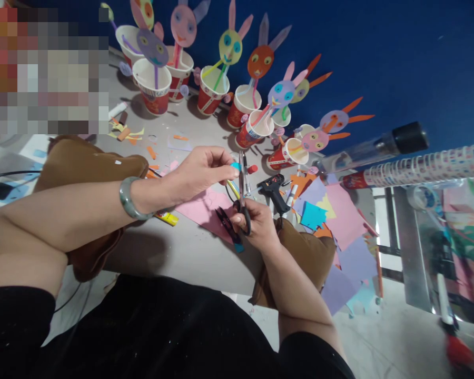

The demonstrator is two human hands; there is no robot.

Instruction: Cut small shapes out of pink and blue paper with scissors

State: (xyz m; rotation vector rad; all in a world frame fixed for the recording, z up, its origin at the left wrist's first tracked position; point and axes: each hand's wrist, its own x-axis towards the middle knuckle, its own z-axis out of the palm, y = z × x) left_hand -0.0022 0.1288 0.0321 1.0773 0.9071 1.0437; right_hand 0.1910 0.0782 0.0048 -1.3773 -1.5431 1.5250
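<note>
Between the thumb and fingers of my left hand [199, 176] is a small piece of blue paper [236, 166]. My right hand [256, 223] grips a pair of scissors [243, 192] by its black handles, with the blades pointing away from me and right beside the blue piece. Whether the blades touch the paper I cannot tell. Under my hands lies a sheet of pink paper [197, 205]. A second dark, slim tool [226, 221] rests on it, close to my right hand. A black glue gun [275, 190] lies just right of the scissors.
Red-and-white paper cups [152, 92] with paper rabbit faces [260, 61] stand along the blue wall. Coloured paper sheets [342, 210] pile up at the right. Brown cushions [90, 163] lie under my forearms. A yellow glue stick [168, 217] and orange scraps [152, 152] lie on the table. Long stacked cups [430, 166] jut in from the right.
</note>
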